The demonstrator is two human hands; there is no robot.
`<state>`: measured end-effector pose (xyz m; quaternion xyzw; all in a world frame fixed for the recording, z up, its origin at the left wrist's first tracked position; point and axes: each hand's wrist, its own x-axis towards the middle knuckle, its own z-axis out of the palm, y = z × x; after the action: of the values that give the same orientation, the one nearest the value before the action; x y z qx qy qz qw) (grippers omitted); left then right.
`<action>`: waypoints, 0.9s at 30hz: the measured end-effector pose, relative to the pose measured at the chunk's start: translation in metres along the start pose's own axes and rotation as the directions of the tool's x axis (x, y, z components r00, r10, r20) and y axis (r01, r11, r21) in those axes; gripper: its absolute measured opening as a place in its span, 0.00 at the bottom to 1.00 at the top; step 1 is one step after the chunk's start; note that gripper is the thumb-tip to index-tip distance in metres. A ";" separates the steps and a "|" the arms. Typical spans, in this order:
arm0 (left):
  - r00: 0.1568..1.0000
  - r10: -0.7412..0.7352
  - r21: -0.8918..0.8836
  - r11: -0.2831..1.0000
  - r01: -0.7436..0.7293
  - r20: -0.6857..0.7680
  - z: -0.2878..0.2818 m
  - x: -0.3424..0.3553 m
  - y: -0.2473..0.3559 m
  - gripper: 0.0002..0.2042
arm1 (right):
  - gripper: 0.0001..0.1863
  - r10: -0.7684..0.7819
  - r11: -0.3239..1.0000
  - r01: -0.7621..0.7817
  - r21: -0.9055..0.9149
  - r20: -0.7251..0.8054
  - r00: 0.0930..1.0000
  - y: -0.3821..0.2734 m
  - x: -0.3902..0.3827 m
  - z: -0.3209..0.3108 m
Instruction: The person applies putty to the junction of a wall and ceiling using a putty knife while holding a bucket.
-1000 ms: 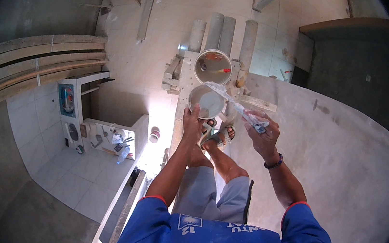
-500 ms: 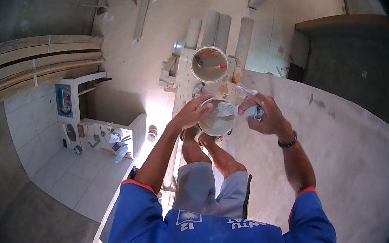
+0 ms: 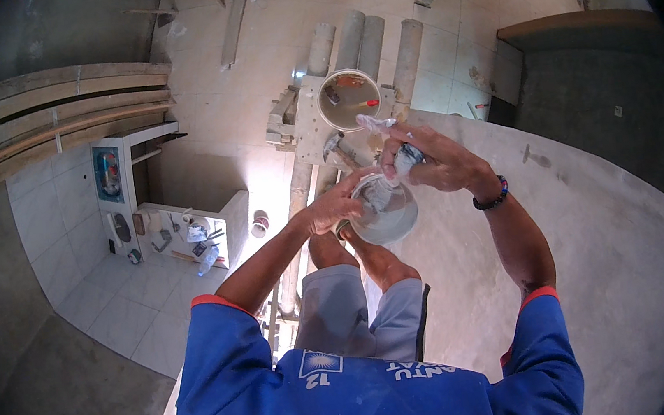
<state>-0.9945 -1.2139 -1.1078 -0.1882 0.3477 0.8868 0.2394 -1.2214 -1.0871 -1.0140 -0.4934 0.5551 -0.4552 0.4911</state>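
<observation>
Head view: L hand (image 3: 334, 207) at frame ctr, fingers curled onto rim of small round pale container (image 3: 384, 211), clamped at its 9 o'clock edge. R hand (image 3: 432, 164) at container's 1 o'clock, closed around crumpled clear plastic bag (image 3: 398, 149), bag end sticking out toward 11 o'clock over container mouth. Container held in air above knees, mouth up, contents pale/greyish, can't tell what. Dark bead bracelet (image 3: 492, 198) on R wrist. Blue short-sleeve shirt w/ red cuff trim (image 3: 330, 390) at 6 o'clock, grey trousers (image 3: 337, 315) under arms. White bucket (image 3: 349, 99) on floor at 12 o'clock from hands, well apart, red-handled tool inside. Grey pipes (image 3: 361, 38) lying side by side beyond bucket. Small white shelf unit w/ scattered tools (image 3: 193, 224) at 9 o'clock on tiled floor. Curved timber boards (image 3: 55, 109) at 10 o'clock. Bare concrete slab (image 3: 628, 254) at 3–4 o'clock.
</observation>
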 end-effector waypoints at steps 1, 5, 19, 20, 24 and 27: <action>0.998 0.023 -0.062 0.998 -0.027 -0.065 0.007 -0.001 -0.004 0.40 | 0.42 0.009 0.999 -0.009 0.032 -0.018 1.000 0.001 -0.001 0.000; 0.939 0.089 -0.303 0.933 -0.195 -0.331 0.029 0.001 -0.017 0.41 | 0.47 -0.005 0.999 0.008 0.054 -0.058 0.998 0.023 -0.018 -0.009; 0.780 0.405 -0.051 0.873 -0.485 -0.478 0.070 0.023 -0.025 0.37 | 0.28 0.374 0.825 -0.021 0.565 -0.518 0.769 0.042 -0.037 0.044; 0.802 0.364 -0.063 0.894 -0.443 -0.473 0.061 0.022 -0.026 0.38 | 0.28 0.387 0.825 -0.057 0.562 -0.489 0.782 0.043 -0.040 0.043; 0.945 0.114 0.172 0.983 -0.063 -0.305 0.027 0.019 -0.011 0.39 | 0.24 0.424 0.796 -0.144 0.588 -0.372 0.826 0.048 -0.056 0.058; 0.967 0.161 0.497 0.867 -0.043 -0.196 0.047 0.004 0.018 0.40 | 0.22 0.250 0.891 -0.061 0.451 -0.374 0.893 0.061 -0.061 0.074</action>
<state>-1.0149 -1.1910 -1.0682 -0.2043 0.5953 0.7536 0.1897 -1.1516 -1.0220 -1.0762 -0.2162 0.5732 -0.6193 0.4910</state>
